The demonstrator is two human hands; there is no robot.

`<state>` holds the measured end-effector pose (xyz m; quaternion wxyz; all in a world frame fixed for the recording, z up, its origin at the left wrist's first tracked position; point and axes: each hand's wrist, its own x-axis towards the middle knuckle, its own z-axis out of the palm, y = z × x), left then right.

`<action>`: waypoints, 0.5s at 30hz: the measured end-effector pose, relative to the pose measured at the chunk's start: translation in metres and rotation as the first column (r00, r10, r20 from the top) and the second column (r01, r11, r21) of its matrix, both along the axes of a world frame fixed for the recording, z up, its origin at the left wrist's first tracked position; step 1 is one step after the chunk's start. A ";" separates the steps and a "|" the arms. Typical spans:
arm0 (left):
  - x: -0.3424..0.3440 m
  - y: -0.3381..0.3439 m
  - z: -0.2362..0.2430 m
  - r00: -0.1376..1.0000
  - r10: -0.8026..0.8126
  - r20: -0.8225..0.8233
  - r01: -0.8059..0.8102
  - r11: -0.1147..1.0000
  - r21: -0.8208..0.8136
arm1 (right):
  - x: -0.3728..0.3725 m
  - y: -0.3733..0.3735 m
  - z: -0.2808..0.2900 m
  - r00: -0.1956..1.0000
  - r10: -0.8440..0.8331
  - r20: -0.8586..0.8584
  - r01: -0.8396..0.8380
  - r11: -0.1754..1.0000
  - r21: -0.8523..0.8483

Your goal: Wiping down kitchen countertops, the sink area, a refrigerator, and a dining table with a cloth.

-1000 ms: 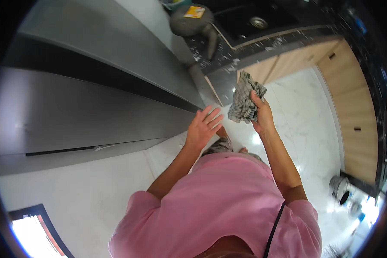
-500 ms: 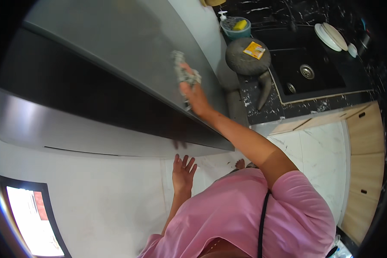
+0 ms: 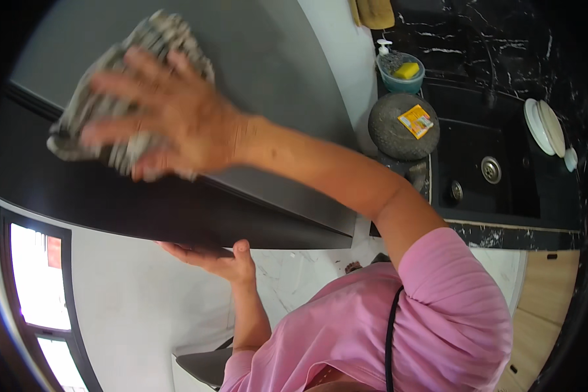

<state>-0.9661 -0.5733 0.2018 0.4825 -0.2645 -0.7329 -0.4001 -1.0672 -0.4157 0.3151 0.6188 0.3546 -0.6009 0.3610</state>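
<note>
A person in a pink shirt [image 3: 346,326], a black strap [image 3: 391,340] running down the front, reaches across a large grey unit [image 3: 274,98] in a kitchen. The right hand [image 3: 193,121], slightly blurred, lies over a checked grey-and-cream cloth [image 3: 170,36], its grip wide, the fingers spread over the fabric rather than closed around it. The crumpled cloth lies against the unit at upper left, between hand and surface, reaching from the grey face down over the dark band [image 3: 144,202] along its edge. Below, the left hand [image 3: 219,259] is at the lower rim of that band, its grip also wide, empty as far as can be seen, with the thumb apart from the fingers and the fingertips partly hidden by the edge.

At right, a rounded dark stone [image 3: 389,134] sits on the marbled black counter [image 3: 503,236], a yellow packet [image 3: 416,121] on top of it. Just behind stands a teal tub [image 3: 402,85] holding a yellow sponge [image 3: 407,70], with a white pump top [image 3: 384,47] beside it. Pale plates [image 3: 539,127] lean together at the far side of the black sink [image 3: 464,150], above light wooden cabinets [image 3: 542,294]; a dark-framed window [image 3: 39,274] glows at far left
</note>
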 end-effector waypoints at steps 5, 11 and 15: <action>-0.012 0.034 -0.004 0.982 0.163 -0.092 -0.149 0.979 0.142 | -0.139 0.105 -0.080 0.950 0.237 0.205 -0.059 0.776 -0.627; -0.017 0.027 -0.013 0.963 0.266 -0.046 -0.252 0.947 0.200 | -0.118 0.077 -0.124 0.822 0.168 0.543 0.260 0.738 -0.623; -0.007 0.020 -0.016 0.948 0.319 -0.007 -0.311 0.929 0.199 | -0.012 0.013 -0.009 0.983 0.184 -0.002 -0.184 0.981 -0.059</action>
